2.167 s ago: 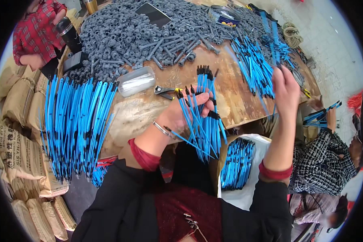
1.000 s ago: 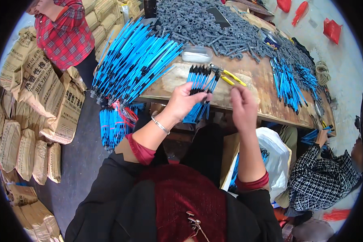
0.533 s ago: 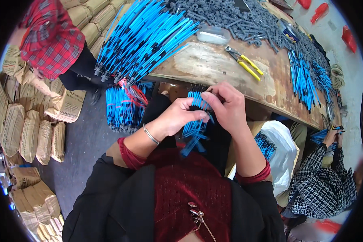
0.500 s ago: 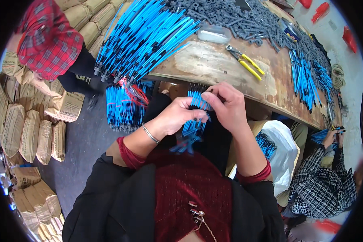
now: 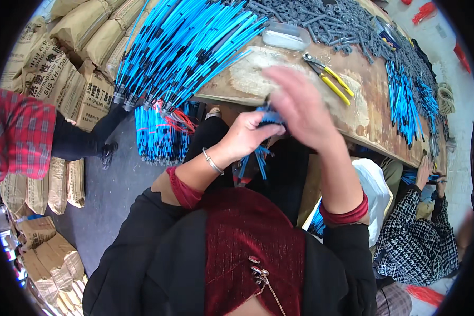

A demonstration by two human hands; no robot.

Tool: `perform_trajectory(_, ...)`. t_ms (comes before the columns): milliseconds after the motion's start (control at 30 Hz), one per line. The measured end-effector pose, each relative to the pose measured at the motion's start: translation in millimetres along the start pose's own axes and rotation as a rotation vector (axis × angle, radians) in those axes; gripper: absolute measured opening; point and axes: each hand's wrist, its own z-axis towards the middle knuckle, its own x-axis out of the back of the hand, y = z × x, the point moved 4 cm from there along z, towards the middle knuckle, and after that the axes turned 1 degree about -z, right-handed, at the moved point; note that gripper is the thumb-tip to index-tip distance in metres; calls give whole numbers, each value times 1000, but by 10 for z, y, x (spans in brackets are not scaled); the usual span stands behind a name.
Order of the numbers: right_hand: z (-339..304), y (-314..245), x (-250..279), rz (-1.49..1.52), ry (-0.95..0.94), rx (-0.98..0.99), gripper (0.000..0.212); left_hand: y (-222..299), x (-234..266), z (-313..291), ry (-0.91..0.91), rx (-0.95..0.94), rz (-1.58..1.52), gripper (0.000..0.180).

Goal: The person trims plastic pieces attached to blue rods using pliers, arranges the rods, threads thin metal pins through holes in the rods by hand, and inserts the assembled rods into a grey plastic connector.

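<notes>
Watching remotely, I see the left hand [image 5: 247, 134] clamped around a bundle of slim blue rods [image 5: 261, 166] by the near edge of a worn worktop [image 5: 374, 126], where yellow-handled pliers [image 5: 335, 90] lie. The right hand [image 5: 300, 108], blurred, extends its fingers over the bundle's upper end; whether it touches, I cannot tell. The step in hand, I judge, is arranging the bundle; the next move appears to call for a steady left grip.

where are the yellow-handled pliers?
Pliers are upper right in the head view, on the wooden table, just right of the right hand, below-right of the clear plastic box.
</notes>
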Motion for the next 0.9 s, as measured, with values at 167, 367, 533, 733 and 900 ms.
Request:
perform_trajectory(167,-190,-56,-366,168,-481,-141,33,-19,85,-128,-211,-59,193,13)
perform_trajectory(367,324,762,-152,76,-168,-329,31,-19,297,16,-61,161,58,20)
perform_trajectory(533,938,1906,-67,-421,-199,-322,18,143,198,295,-21,300,-140,19)
perform_trajectory(733,1139,2144,-487,-794,-633,-354,16,96,235,374,-19,372,-210,18)
perform_trajectory(900,895,2086,-386,-871,-498,-330,14,46,182,381,-28,404,-202,19)
